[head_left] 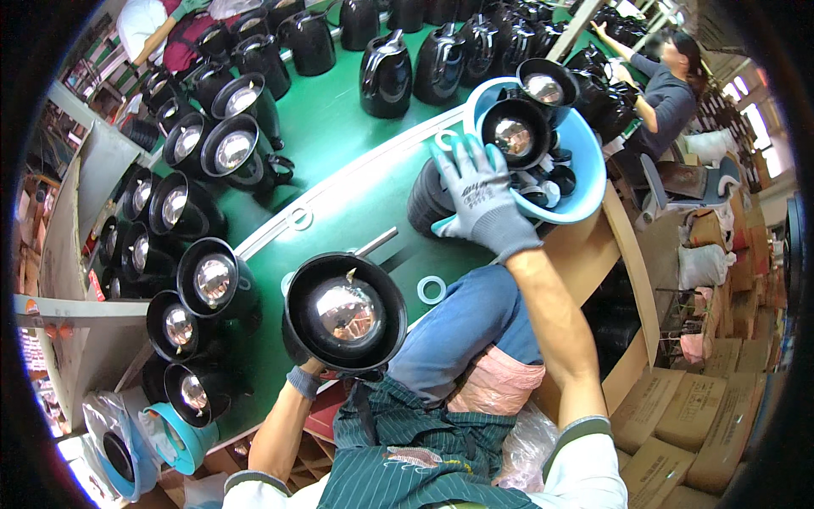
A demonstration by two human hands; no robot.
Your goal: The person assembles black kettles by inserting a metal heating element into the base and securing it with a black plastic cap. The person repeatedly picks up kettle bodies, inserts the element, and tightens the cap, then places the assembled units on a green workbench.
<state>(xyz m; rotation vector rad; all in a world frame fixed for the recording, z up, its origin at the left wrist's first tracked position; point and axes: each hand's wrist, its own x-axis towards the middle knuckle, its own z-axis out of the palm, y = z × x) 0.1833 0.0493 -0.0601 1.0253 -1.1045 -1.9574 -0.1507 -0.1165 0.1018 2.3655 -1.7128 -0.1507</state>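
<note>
A black jug body (346, 314) with a shiny silver inside tilts its open mouth up at me, just over the green table. My left hand (310, 370) comes up under its lower left side and holds it; most of its fingers are hidden behind the jug. Over a stack of black rings (428, 199) lies my right hand (479, 195), in a grey glove, its fingers spread and the thumb lower down by the stack. Beside its fingertips is a white ring (444, 139). Another white ring (432, 290) lies nearer to me, by my leg.
Right of the stack, a light blue basin (585, 174) holds black parts and jug bodies. Several open-mouthed jugs (212, 280) stand along the left; lidded black jugs (387, 76) line the far side. A raised white strip (356, 174) crosses the table. A co-worker (674, 93) sits at the right.
</note>
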